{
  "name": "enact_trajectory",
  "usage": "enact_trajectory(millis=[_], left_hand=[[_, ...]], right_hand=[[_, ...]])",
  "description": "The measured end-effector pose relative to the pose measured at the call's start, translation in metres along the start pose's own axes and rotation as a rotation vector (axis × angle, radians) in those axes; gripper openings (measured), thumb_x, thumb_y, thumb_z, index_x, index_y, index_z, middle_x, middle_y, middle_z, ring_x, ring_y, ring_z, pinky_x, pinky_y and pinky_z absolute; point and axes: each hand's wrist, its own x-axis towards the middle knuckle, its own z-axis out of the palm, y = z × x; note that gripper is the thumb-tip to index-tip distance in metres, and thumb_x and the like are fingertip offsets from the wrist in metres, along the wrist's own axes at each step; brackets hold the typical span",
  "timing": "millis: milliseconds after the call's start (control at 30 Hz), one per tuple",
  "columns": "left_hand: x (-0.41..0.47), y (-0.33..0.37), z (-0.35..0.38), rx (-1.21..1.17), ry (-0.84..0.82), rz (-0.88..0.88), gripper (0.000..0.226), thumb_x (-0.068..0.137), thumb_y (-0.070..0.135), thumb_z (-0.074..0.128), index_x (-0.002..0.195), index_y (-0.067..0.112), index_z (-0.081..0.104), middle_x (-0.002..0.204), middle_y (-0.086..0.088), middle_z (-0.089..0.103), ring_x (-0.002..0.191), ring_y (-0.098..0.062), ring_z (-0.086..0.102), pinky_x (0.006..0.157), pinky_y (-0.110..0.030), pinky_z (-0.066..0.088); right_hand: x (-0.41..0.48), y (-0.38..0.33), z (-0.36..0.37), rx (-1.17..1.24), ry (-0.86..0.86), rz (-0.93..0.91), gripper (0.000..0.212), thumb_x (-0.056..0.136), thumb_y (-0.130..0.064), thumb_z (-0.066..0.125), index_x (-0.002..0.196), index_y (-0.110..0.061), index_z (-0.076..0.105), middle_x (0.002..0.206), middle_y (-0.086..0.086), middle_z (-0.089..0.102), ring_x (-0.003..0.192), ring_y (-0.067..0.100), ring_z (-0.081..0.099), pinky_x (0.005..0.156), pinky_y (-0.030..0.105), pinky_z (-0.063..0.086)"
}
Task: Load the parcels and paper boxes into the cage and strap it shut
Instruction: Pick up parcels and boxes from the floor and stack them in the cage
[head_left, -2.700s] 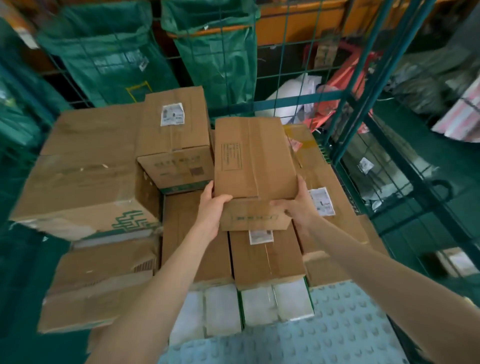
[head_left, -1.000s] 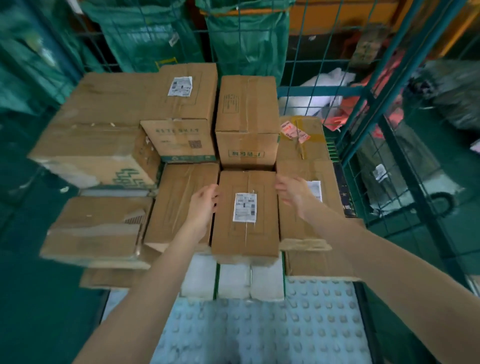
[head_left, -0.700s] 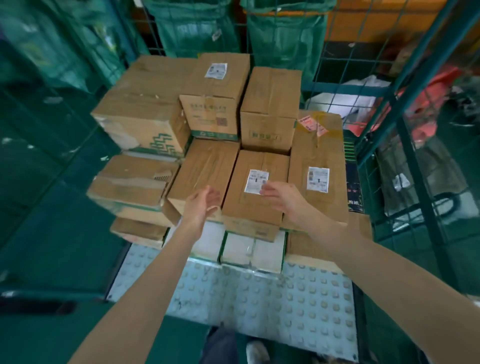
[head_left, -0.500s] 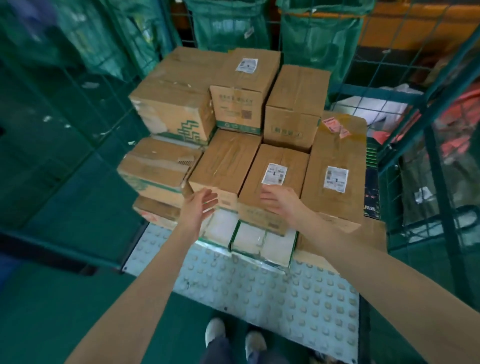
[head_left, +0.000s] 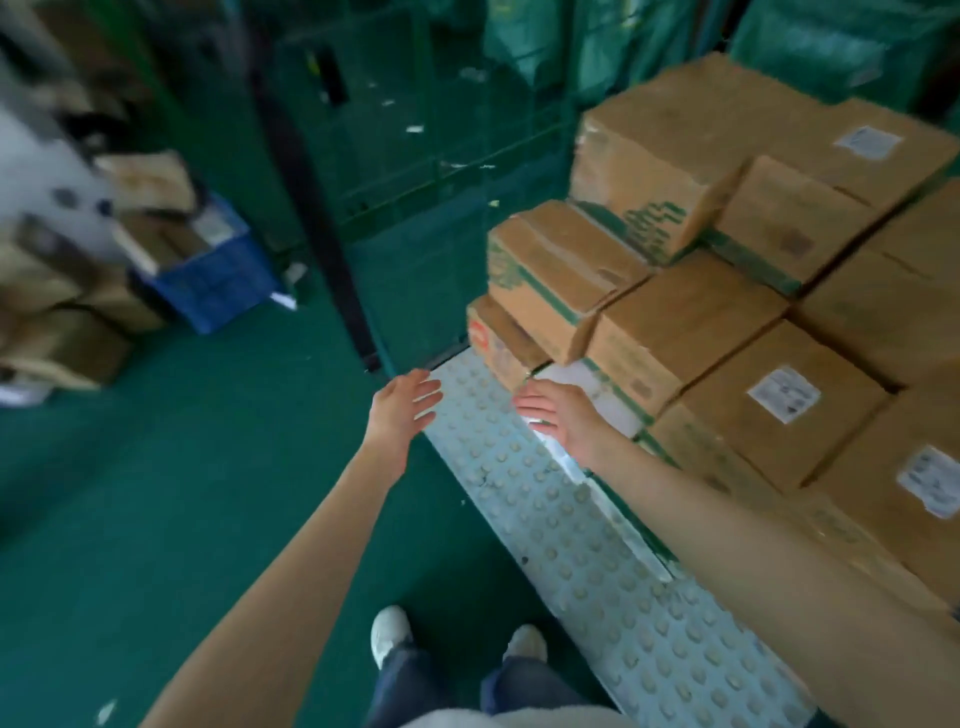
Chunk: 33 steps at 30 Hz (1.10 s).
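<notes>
Cage (head_left: 457, 176) partly loaded: cardboard boxes (head_left: 727, 322) stacked several layers on its studded floor (head_left: 571, 519), front strip bare. Left hand (head_left: 405, 402) & right hand (head_left: 556, 415) both empty, fingers loosely spread; the right is just beside the stack's bottom boxes. More parcels wait in a blue crate (head_left: 213, 280) w/ blurred cartons (head_left: 62, 332) beside it. No strap in view, so loading prob continues & strapping isn't done yet.
</notes>
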Motion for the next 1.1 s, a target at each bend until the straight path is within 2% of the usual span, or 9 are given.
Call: enact_trajectory(millis=[167, 267, 433, 633, 767, 800, 833, 933, 1100], left_hand=[[-0.001, -0.004, -0.124, -0.106, 0.178, 0.044, 0.022, 0.102, 0.020, 0.044, 0.114, 0.011, 0.060, 0.115, -0.010, 0.066, 0.107, -0.025, 0.064, 0.089, -0.031, 0.047], [-0.002, -0.003, -0.204, -0.159, 0.284, 0.046, 0.021, 0.103, 0.024, 0.045, 0.111, 0.015, 0.062, 0.114, -0.007, 0.068, 0.108, -0.023, 0.065, 0.093, -0.032, 0.049], [-0.008, 0.004, -0.326, -0.242, 0.439, 0.055, 0.024, 0.103, 0.024, 0.042, 0.114, 0.011, 0.061, 0.117, -0.008, 0.067, 0.109, -0.024, 0.064, 0.093, -0.033, 0.047], [-0.026, 0.001, -0.453, -0.345, 0.623, 0.047, 0.025, 0.104, 0.024, 0.042, 0.115, 0.010, 0.060, 0.117, -0.009, 0.067, 0.110, -0.024, 0.064, 0.094, -0.033, 0.047], [-0.039, -0.001, -0.513, -0.401, 0.735, 0.054, 0.027, 0.104, 0.025, 0.043, 0.117, 0.009, 0.061, 0.116, -0.008, 0.068, 0.111, -0.023, 0.064, 0.096, -0.034, 0.048], [-0.040, 0.000, -0.514, -0.388, 0.745, 0.049, 0.029, 0.104, 0.025, 0.042, 0.119, 0.008, 0.060, 0.117, -0.008, 0.068, 0.111, -0.022, 0.064, 0.097, -0.035, 0.048], [-0.040, -0.001, -0.552, -0.447, 0.824, 0.047, 0.030, 0.104, 0.025, 0.042, 0.120, 0.008, 0.060, 0.117, -0.008, 0.068, 0.111, -0.022, 0.064, 0.098, -0.035, 0.048], [-0.041, 0.003, -0.566, -0.467, 0.852, 0.040, 0.028, 0.104, 0.025, 0.042, 0.118, 0.008, 0.060, 0.117, -0.008, 0.067, 0.109, -0.022, 0.064, 0.098, -0.035, 0.048], [-0.010, 0.018, -0.637, -0.588, 0.989, 0.030, 0.027, 0.104, 0.027, 0.044, 0.117, 0.011, 0.061, 0.118, -0.007, 0.068, 0.110, -0.022, 0.064, 0.097, -0.035, 0.048]], right_hand=[[0.020, -0.005, 0.130, -0.162, -0.185, 0.011, 0.020, 0.100, -0.028, 0.049, 0.094, -0.016, 0.063, 0.116, 0.009, 0.067, 0.112, 0.022, 0.060, 0.093, 0.031, 0.040], [0.027, -0.006, 0.212, -0.239, -0.287, -0.002, 0.019, 0.100, -0.028, 0.050, 0.095, -0.017, 0.065, 0.113, 0.007, 0.069, 0.106, 0.021, 0.062, 0.087, 0.033, 0.044], [0.033, -0.006, 0.343, -0.315, -0.422, -0.020, 0.019, 0.100, -0.027, 0.051, 0.102, -0.015, 0.066, 0.109, 0.007, 0.071, 0.107, 0.023, 0.064, 0.100, 0.039, 0.045], [0.037, -0.007, 0.486, -0.427, -0.582, -0.044, 0.024, 0.099, -0.027, 0.052, 0.110, -0.011, 0.066, 0.117, 0.009, 0.070, 0.110, 0.022, 0.065, 0.100, 0.039, 0.047], [0.039, -0.008, 0.566, -0.497, -0.675, -0.029, 0.027, 0.100, -0.027, 0.052, 0.115, -0.008, 0.065, 0.117, 0.010, 0.070, 0.112, 0.024, 0.064, 0.104, 0.041, 0.046], [0.037, -0.008, 0.566, -0.510, -0.674, -0.037, 0.028, 0.100, -0.028, 0.052, 0.115, -0.008, 0.065, 0.117, 0.009, 0.070, 0.112, 0.024, 0.064, 0.104, 0.042, 0.046], [0.043, -0.004, 0.619, -0.574, -0.735, -0.014, 0.029, 0.100, -0.028, 0.052, 0.116, -0.008, 0.065, 0.117, 0.009, 0.070, 0.113, 0.024, 0.064, 0.104, 0.042, 0.045], [0.049, -0.003, 0.638, -0.589, -0.749, -0.019, 0.027, 0.100, -0.029, 0.051, 0.114, -0.010, 0.065, 0.117, 0.009, 0.070, 0.113, 0.023, 0.063, 0.104, 0.042, 0.045], [0.083, -0.008, 0.746, -0.712, -0.864, 0.014, 0.028, 0.101, -0.029, 0.051, 0.115, -0.010, 0.064, 0.117, 0.008, 0.069, 0.113, 0.023, 0.062, 0.104, 0.041, 0.045]])
